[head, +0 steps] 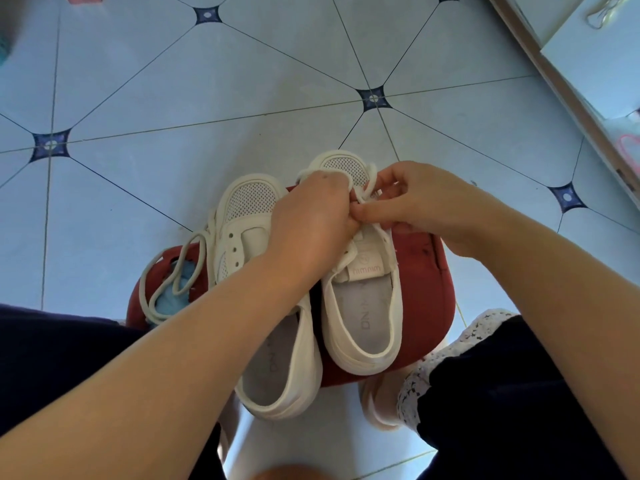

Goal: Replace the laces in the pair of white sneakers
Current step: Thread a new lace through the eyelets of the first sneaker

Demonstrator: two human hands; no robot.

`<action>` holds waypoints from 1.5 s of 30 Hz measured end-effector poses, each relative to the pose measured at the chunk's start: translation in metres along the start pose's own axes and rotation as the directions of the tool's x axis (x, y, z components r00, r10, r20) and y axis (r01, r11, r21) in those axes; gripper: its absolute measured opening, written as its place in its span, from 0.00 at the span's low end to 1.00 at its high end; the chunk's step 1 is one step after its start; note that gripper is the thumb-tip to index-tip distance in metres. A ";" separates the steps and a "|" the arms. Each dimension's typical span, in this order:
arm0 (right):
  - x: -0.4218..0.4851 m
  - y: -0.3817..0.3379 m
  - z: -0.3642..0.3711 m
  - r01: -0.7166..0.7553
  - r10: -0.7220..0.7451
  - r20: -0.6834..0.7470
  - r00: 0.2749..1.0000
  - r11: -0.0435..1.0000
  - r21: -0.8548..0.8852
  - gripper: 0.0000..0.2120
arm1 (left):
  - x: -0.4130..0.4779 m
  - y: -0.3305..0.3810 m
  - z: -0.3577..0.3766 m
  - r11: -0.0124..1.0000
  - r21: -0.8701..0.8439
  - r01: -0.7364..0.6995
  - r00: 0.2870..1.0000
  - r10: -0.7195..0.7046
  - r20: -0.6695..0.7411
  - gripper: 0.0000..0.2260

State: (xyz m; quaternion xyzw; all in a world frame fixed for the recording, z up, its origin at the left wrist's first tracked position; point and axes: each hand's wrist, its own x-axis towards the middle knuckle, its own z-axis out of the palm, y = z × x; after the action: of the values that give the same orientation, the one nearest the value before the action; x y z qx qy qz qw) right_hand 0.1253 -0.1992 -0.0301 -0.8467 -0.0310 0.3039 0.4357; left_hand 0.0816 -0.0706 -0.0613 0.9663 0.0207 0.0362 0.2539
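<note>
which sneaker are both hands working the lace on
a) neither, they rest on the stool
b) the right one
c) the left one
b: the left hand and right hand both pinch the lace over the toe end of the right sneaker, while the left sneaker sits untouched with bare eyelets.

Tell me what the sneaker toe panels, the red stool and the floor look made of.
Sneaker toe panels: matte white mesh or perforated fabric, shown by the dot grid. Red stool: probably moulded plastic, smooth, faintly shiny. Floor: likely glazed ceramic tile, glossy, with grout lines.
</note>
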 end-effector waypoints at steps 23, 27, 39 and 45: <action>-0.007 0.009 0.005 0.125 -0.185 -0.254 0.949 0.964 -0.235 0.11 | 0.002 -0.001 -0.007 0.982 0.162 -0.094 0.996 0.092 0.024 0.08; -0.008 0.009 0.009 0.149 -0.209 -0.243 0.947 0.958 -0.243 0.10 | 0.000 -0.004 -0.003 0.942 0.301 -0.148 0.989 0.140 0.050 0.07; -0.008 0.009 0.017 0.177 -0.298 -0.275 0.914 0.903 -0.391 0.06 | 0.001 -0.004 -0.019 0.980 -0.192 -0.044 0.995 0.061 0.083 0.15; -0.010 0.007 0.017 0.159 -0.293 -0.321 0.901 0.910 -0.384 0.06 | -0.008 0.001 -0.046 0.593 -0.672 0.444 0.896 -0.281 0.344 0.17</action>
State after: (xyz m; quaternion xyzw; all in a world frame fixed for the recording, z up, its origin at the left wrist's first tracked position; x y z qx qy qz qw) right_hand 0.1065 -0.1943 -0.0387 -0.9427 -0.1007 0.0744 0.3094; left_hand 0.0697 -0.0492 -0.0211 0.7543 0.1757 -0.1092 0.6231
